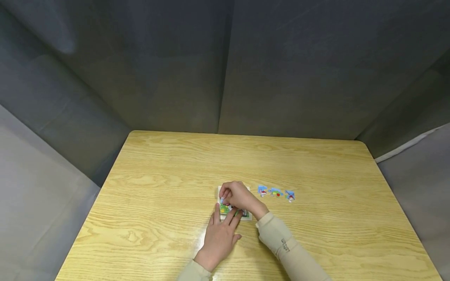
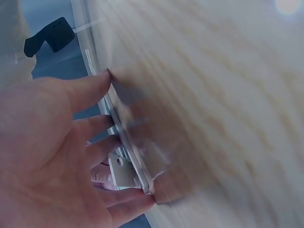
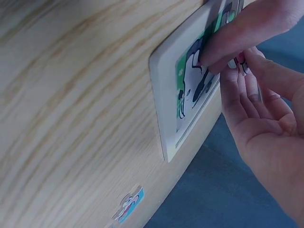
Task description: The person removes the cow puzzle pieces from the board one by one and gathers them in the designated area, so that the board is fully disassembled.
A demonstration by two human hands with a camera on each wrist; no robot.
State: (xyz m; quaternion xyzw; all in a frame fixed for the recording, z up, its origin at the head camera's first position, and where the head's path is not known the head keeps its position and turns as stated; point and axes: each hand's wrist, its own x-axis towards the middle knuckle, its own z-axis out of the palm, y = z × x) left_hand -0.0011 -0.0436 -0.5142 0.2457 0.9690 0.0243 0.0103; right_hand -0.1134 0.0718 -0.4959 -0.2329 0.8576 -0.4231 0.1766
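A small picture puzzle in a white-rimmed tray (image 1: 248, 218) lies flat on the wooden table. My left hand (image 1: 218, 240) comes from the near side, its fingers extended and resting on the tray's near part. Over the tray's far left part, my right hand (image 1: 240, 196) pinches a small puzzle piece (image 3: 240, 61) between thumb and fingers. In the right wrist view, the tray shows a green-and-white picture, partly covered by left-hand fingers (image 3: 251, 33). The left wrist view shows my left palm and the tray's edge (image 2: 137, 164). Both hands hide much of the picture.
Just right of the tray, three loose puzzle pieces lie in a row: a left one (image 1: 262, 190), a middle one (image 1: 276, 192) and a right one (image 1: 290, 195). Grey curtains (image 1: 175, 78) hang behind and beside the wooden table (image 1: 158, 183).
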